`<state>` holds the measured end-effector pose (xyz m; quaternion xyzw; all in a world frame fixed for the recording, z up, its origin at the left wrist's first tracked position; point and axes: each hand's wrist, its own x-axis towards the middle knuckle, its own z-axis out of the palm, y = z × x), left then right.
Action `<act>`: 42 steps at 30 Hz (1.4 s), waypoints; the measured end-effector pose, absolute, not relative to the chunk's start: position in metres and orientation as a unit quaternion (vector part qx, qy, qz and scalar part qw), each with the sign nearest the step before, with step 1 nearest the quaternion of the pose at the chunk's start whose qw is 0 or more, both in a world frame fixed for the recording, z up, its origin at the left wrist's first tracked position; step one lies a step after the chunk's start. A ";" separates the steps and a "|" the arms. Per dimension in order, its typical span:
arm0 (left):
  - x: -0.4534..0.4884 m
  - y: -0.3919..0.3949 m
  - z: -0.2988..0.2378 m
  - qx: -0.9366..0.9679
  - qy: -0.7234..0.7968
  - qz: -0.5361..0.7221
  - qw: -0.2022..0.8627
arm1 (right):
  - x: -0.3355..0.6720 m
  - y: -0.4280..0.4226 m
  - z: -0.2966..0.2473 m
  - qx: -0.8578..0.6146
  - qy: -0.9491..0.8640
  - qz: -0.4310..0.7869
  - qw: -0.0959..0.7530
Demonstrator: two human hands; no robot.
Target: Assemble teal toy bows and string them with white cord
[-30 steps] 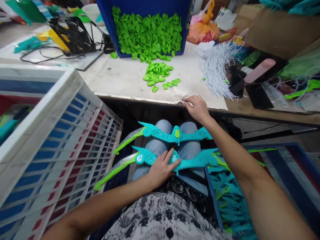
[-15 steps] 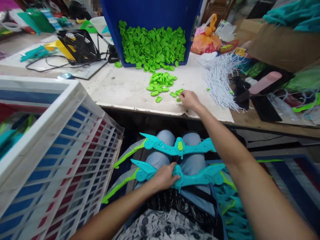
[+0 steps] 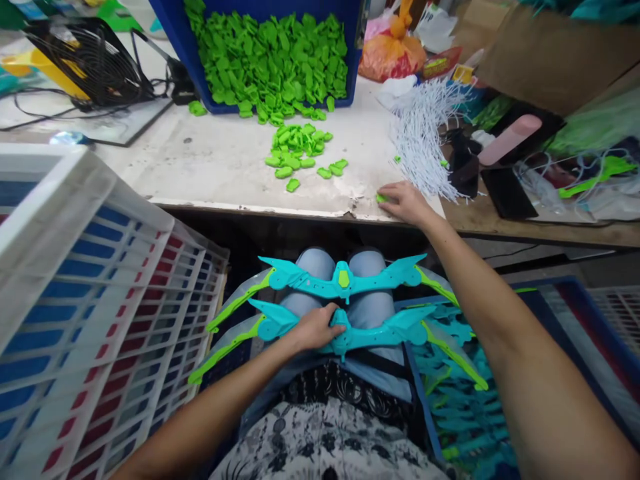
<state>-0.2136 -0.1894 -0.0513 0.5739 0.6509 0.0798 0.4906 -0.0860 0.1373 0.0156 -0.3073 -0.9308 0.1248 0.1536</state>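
Note:
Two teal toy bows with green tips lie across my lap. My left hand (image 3: 313, 329) grips the middle of the near bow (image 3: 395, 331). The far bow (image 3: 320, 279) carries a green piece at its centre. My right hand (image 3: 407, 202) rests at the table's front edge, fingers pinched on a small green plastic piece (image 3: 381, 198). A loose cluster of the same green pieces (image 3: 297, 150) lies on the table, spilled from a blue bin (image 3: 173, 30) heaped with them.
A white slatted crate (image 3: 95, 293) stands close at my left. A bundle of white strings (image 3: 425, 133) lies right of the green pieces. A black fan (image 3: 87, 60) sits at back left. A blue bin with more teal bows (image 3: 465, 407) is at my lower right.
My right hand drew back from the loose green pieces to the table's front edge, now pinching one. My left hand kept its grip on the near bow. The view dipped slightly.

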 end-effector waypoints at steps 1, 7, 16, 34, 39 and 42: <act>-0.215 -0.187 -0.052 0.575 0.640 0.093 0.501 | -0.083 0.132 0.014 -0.301 -0.931 0.125 0.164; -0.224 -0.177 -0.054 0.560 0.562 0.153 0.590 | -0.051 0.004 0.000 -0.239 -0.906 0.217 0.276; -0.223 -0.178 -0.061 0.511 0.566 0.201 0.615 | -0.015 -0.164 -0.058 -0.242 -0.917 0.296 0.115; -0.218 -0.185 -0.064 0.538 0.558 0.214 0.594 | -0.032 -0.177 -0.065 -0.458 -0.814 0.342 0.101; -0.216 -0.190 -0.070 0.542 0.553 0.241 0.585 | -0.037 -0.173 -0.063 -0.456 -0.832 0.314 0.046; -0.217 -0.193 -0.068 0.542 0.563 0.247 0.573 | -0.036 -0.173 -0.058 -0.427 -0.849 0.308 0.038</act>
